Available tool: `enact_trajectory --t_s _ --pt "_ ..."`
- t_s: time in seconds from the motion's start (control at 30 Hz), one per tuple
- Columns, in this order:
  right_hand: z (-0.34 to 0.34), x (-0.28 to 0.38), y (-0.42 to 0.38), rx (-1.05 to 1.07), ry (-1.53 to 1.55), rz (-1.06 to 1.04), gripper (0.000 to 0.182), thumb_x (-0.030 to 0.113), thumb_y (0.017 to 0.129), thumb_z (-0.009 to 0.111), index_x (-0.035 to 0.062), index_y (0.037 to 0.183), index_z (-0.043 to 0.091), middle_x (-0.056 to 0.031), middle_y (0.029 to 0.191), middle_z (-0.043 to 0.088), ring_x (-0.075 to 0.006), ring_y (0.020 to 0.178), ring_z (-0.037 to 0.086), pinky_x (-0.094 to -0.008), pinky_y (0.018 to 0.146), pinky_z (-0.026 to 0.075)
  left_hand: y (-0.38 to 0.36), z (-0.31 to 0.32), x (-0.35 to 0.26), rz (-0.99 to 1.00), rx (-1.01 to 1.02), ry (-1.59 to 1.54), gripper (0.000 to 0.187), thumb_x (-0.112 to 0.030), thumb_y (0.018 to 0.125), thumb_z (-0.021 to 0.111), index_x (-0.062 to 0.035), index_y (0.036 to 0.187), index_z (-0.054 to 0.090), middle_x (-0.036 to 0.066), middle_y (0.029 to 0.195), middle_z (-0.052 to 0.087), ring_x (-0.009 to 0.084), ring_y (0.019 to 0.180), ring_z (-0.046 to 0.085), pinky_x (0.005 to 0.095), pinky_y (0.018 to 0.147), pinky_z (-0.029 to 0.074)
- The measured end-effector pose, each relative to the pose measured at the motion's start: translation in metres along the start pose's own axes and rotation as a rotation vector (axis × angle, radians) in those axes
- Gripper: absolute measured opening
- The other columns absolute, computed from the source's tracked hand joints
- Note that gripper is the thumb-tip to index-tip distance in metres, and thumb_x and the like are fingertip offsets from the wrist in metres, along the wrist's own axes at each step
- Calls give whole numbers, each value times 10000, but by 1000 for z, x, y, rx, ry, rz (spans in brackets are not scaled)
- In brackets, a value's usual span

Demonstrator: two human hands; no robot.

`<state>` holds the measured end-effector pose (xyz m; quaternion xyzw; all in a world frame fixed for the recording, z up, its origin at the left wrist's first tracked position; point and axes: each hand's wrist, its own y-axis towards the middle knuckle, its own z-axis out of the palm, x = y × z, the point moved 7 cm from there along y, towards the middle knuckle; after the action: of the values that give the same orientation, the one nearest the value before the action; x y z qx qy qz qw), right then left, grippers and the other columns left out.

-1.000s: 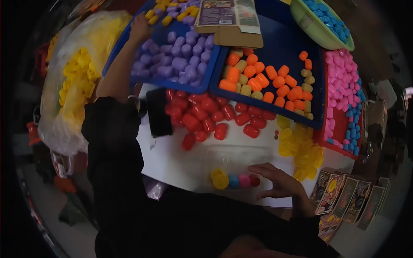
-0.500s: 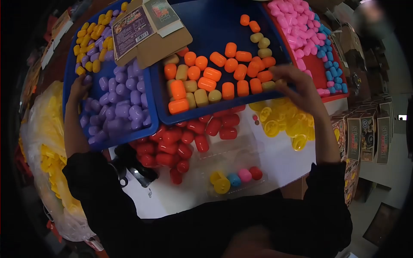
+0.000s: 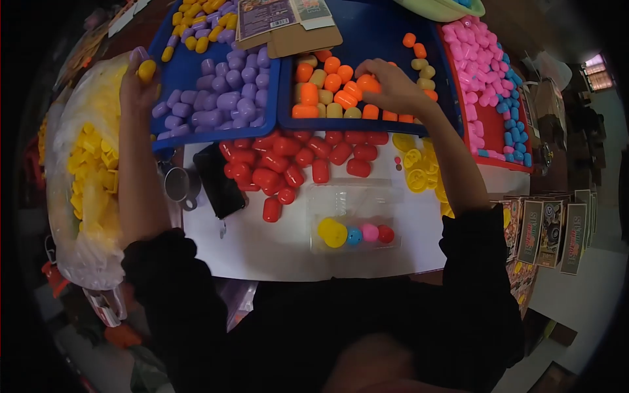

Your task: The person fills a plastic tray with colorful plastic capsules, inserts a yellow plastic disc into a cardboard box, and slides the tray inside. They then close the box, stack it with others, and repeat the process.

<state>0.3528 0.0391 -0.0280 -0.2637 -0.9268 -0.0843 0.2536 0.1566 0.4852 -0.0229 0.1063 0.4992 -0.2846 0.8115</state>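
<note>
My left hand [image 3: 135, 92] is raised at the left edge of the blue tray of purple capsules [image 3: 208, 118]. Its fingers are closed on a yellow capsule [image 3: 147, 71] and a purple capsule [image 3: 138, 55]. Over the second blue tray [image 3: 367, 29], my right hand [image 3: 396, 88] pinches an orange capsule [image 3: 368, 83] between thumb and fingers. Orange and tan capsules [image 3: 325, 97] lie below and around that hand. Nearer to me, a clear plastic tray [image 3: 354, 196] holds a row of yellow, blue, pink and red pieces.
Red capsules [image 3: 275, 160] are heaped on the white table [image 3: 275, 255]. Yellow round pieces [image 3: 416, 170] lie right of them. A black phone-like object [image 3: 219, 182] and a grey cup [image 3: 180, 185] sit left. A red tray [image 3: 488, 128] and printed boxes [image 3: 550, 229] stand at right.
My left hand has lifted and now shows a yellow capsule along with a purple one. The right hand has moved left from the tray's right side to an orange capsule. The view has shifted.
</note>
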Motion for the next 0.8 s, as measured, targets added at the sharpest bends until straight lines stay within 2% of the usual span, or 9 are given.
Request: enact_trajectory --t_s 0.07,0.17,0.2,0.27,0.33,0.5,0.57,0.73,0.8 --pt "17 23 18 -76 -21 -115 312 199 708 614 69 982 538 -135 1057 517 -332 963 544 -402 837 446 -18 4 23 -248 160 -601 219 -144 904 490 2 1064 462 143 906 504 241 843 526 310 725 482" --pt "34 45 44 -175 -154 -245 329 162 713 609 61 1020 546 -140 1038 532 -321 960 542 -402 801 461 -89 28 56 -385 145 -807 215 -116 877 487 22 1042 479 158 952 505 236 857 518 262 676 480" --pt "37 54 48 -178 -146 -261 329 162 713 609 61 1020 546 -140 1038 532 -321 960 542 -402 801 461 -106 31 67 -377 174 -740 220 -121 877 494 18 1047 487 153 956 514 223 843 522 258 660 477" --pt "64 51 54 162 -397 -84 350 168 707 618 73 1040 565 -145 1064 532 -324 991 544 -410 802 467 -140 33 80 -364 203 -667 226 -127 877 502 14 1053 495 147 959 522 210 829 526 253 644 475" --pt "45 59 37 112 -418 -70 348 186 705 624 68 1030 579 -148 1034 558 -322 965 561 -414 787 473 -183 41 85 -413 366 -529 238 -159 880 527 -11 1066 516 124 978 551 170 799 534 239 612 467" --pt "19 30 20 178 -362 117 300 290 670 660 65 869 660 -133 895 645 -280 875 626 -408 735 507 -247 28 78 -327 258 -312 329 -192 885 554 -8 1151 495 107 999 564 123 722 530 197 558 421" --pt "41 20 14 457 -456 185 343 339 663 667 36 824 670 -135 812 660 -266 775 643 -381 680 515 -260 31 80 -327 211 -216 336 -193 880 567 -19 1160 501 92 981 575 112 715 536 187 559 421" --pt "59 -2 21 426 -304 150 450 400 650 685 -14 821 639 -154 779 638 -239 687 620 -346 602 492 -310 78 79 -176 417 411 366 -151 808 654 -48 1148 566 31 943 592 96 752 540 221 687 445" --pt "8 14 -12 50 -173 118 441 371 654 713 0 872 612 -139 801 634 -224 707 621 -333 611 482 -335 107 78 -17 562 758 348 -136 763 677 -73 1096 596 36 899 605 104 747 554 235 661 452"
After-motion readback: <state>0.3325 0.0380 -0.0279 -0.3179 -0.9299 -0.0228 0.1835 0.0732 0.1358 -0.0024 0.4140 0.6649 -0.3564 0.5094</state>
